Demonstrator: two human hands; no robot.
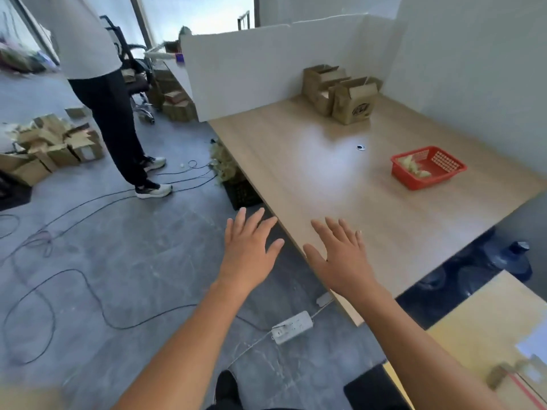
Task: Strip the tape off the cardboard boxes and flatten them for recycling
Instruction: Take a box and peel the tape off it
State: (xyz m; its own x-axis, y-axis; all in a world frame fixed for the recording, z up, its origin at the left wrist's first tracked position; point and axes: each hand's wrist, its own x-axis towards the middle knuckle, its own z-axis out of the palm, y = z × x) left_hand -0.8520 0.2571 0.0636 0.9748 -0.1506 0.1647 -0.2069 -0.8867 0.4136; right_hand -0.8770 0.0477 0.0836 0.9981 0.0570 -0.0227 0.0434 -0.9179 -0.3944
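Wooden desk (325,179) fills the right of the head view, walled by a white partition (251,72) along its far edge. Up at the far corner, tight against that partition, sit the cardboard boxes (340,94): a small brown cluster, top flaps standing open, touching one another. Over by the right edge is a red basket (413,180) with pale scraps in it. It could be peeled tape, but it's too blurred to call. Between boxes and basket, a small dark round thing (360,147) lies on the bare wood.

Now the hands. The left hand (248,255) is flat, fingers spread wide, holding nothing, hanging over the floor (133,261) just off the desk's near left edge. The right hand (340,261) matches it, palm down, fingers fanned, empty, over the near edge of the desk. Whether it touches the wood I cannot tell. Both are well apart from the boxes.

Down on the grey floor, a white power strip (291,326) lies beside the desk's near corner, with black cables (88,291) looping away. Another person (103,84) stands off to the left, and beside them a heap of boxes (53,146) lies on the floor.
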